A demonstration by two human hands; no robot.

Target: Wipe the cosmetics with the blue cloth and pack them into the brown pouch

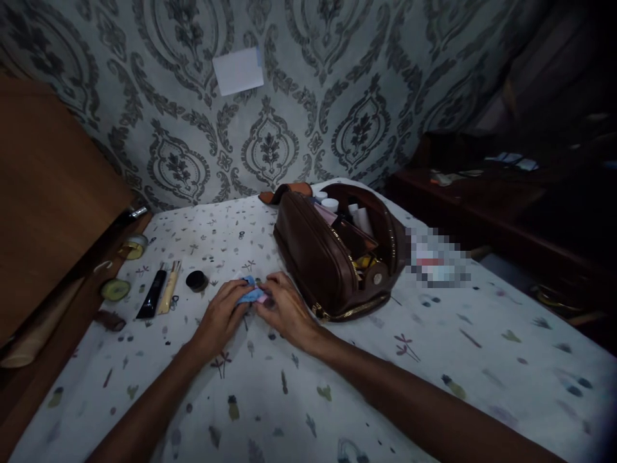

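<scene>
My left hand (222, 314) and my right hand (288, 314) meet low over the printed sheet, fingers closed from both sides on a small light-blue cloth (249, 296). A bit of pink shows by the right fingertips; what it belongs to is partly hidden. Just right of my hands stands a brown cosmetic bag (308, 257), unzipped, with white-capped containers (330, 205) and other small items inside. To the left of my hands lie a round black jar (196, 280), a black tube (153, 294) and a cream-coloured tube (168, 292).
A wooden panel (53, 206) borders the left side, with a round greenish container (114, 289) and a yellowish tin (134, 246) along its ledge. Patterned wallpaper (270, 148) rises behind. A blurred-out packet (436, 260) lies right of the bag, near dark furniture (424, 193).
</scene>
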